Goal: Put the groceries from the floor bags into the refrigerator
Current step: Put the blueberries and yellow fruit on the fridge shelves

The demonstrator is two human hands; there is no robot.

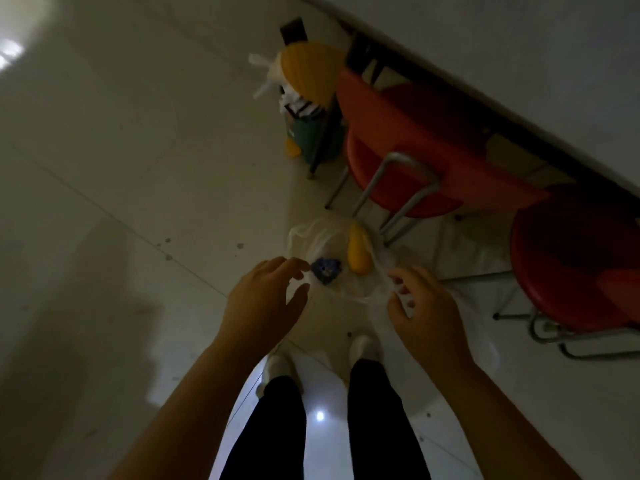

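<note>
Nearest: left hand, fingers spread, empty, at the rim of a thin translucent plastic bag on the pale tiled floor. Right hand, fingers curled, apparently pinching the bag's film. Inside: a dark blue crumpled packet and a yellow oblong fruit. Beyond: red metal-legged stools, a second white bag. Risk: flimsy film tearing or slipping, spilling contents.

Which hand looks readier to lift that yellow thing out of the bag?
Probably the left hand: open and free. The right hand seems to pinch the clear bag edge, holding it open around the yellow item.
</note>
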